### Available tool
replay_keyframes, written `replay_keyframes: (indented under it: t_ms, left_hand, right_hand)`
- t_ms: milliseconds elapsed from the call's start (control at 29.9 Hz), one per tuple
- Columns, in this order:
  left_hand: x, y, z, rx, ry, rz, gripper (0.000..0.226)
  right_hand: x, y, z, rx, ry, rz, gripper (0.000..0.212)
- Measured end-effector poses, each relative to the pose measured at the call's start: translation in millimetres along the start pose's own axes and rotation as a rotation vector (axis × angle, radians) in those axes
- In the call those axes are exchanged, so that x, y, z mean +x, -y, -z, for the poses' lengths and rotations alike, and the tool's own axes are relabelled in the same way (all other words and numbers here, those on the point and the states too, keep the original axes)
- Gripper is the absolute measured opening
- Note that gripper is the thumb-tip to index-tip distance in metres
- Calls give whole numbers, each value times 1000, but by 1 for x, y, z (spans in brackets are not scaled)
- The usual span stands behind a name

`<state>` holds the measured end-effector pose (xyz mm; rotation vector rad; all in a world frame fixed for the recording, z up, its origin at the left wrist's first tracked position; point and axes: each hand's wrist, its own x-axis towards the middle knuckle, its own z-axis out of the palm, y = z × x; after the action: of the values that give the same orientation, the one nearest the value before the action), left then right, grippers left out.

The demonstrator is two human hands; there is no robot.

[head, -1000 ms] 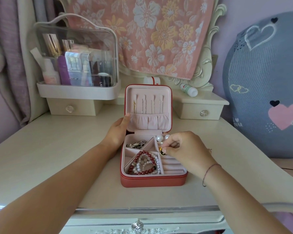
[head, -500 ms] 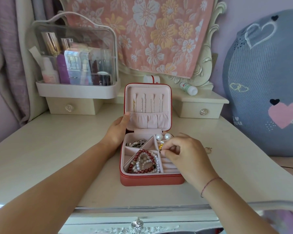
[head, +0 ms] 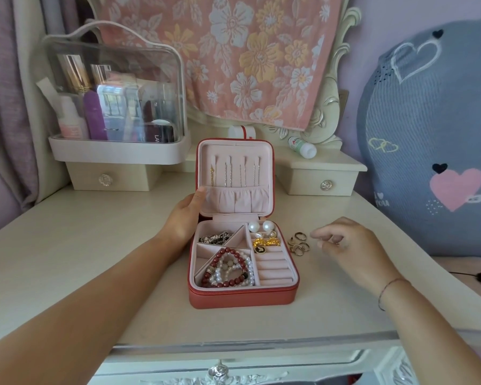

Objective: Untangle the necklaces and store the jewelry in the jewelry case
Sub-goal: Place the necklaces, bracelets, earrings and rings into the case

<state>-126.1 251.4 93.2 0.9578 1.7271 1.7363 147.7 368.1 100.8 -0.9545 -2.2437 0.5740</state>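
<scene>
Shows a red jewelry case [head: 242, 297] open, necklaces [head: 242, 175] hanging in its upright lid, bracelets [head: 231, 266] and earrings [head: 264, 241] inside, rings [head: 299, 243] just beside.

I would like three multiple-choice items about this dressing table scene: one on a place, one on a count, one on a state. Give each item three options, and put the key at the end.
1. Where do the loose rings lie?
A. inside the case
B. on the table, right of the jewelry case
C. on the floor

2. How many large white pearls sit at the back right corner of the case?
A. two
B. four
C. six

3. How is the lid?
A. shut
B. open and upright
C. taken off

Key:
1 B, the rings rest on the table top beside the case.
2 A, two pearls show side by side.
3 B, the lid stands up, and the left hand holds its edge.
</scene>
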Motion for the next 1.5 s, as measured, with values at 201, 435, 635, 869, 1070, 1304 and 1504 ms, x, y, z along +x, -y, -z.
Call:
replay_keyframes:
  t_ms: [201,435,635,869,1070,1304,1504]
  left_hand:
    - [0,0,1,6,-3,6,47]
    - [1,1,1,8,-3,11,47]
    - [-1,0,0,15,-19,2,45]
    - [-2,-2,-1,17,-20,0,45]
    - [-2,-2,-2,7,-23,-10,41]
    - [0,-2,-1,-5,-9,1,45]
    - [0,-1,-1,-10,-11,4,46]
  right_hand:
    - [16,-5,-2,-182,52,63,25]
    - [21,-11,8,-99,-37,-4,24]
    - [22,2,-11,-117,51,90,13]
    - [39,14,-26,-188,141,73,7]
    - [37,14,-28,-186,95,63,16]
    - [14,38,-15,56,-29,97,17]
    - [0,50,-18,-95,46,319,17]
